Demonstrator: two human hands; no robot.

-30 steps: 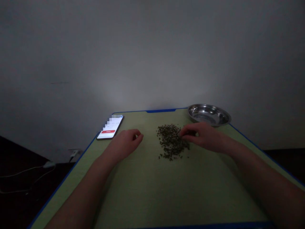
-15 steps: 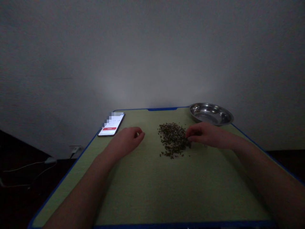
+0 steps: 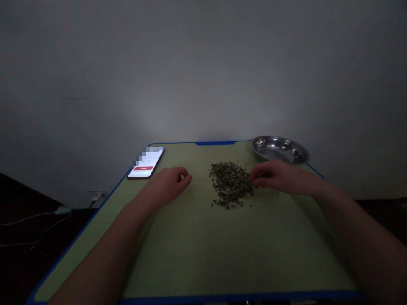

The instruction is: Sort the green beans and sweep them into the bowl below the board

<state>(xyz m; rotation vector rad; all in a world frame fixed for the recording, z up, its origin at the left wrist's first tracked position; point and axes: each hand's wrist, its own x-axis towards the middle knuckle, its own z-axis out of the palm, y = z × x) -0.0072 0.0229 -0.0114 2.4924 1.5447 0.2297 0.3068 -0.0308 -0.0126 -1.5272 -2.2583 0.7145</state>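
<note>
A loose heap of small dark greenish-brown grains (image 3: pixel 229 183), perhaps seeds or beans, is spread over the table. At the heap's right edge is my right hand (image 3: pixel 270 176), its thumb and fingers curled toward each other. Whatever lies between those fingertips is too small and dark to make out. My left hand (image 3: pixel 171 182) rests on the table left of the heap, apart from it. Its fingers are curled in with the thumb against them, and nothing shows in it. Behind my right hand stands a shallow oval steel bowl (image 3: pixel 270 144).
The pale green table (image 3: pixel 203 250) has a blue rim and stands against a grey wall. A phone (image 3: pixel 143 169) with a lit screen lies at the left edge, beyond my left hand. Down at the left, a plug (image 3: pixel 97 196) and white cables (image 3: pixel 51 217) show near the floor.
My right hand has drawn back a little to the right, from over the grains to the heap's edge. The left hand keeps its place; the whole view shifts slightly.
</note>
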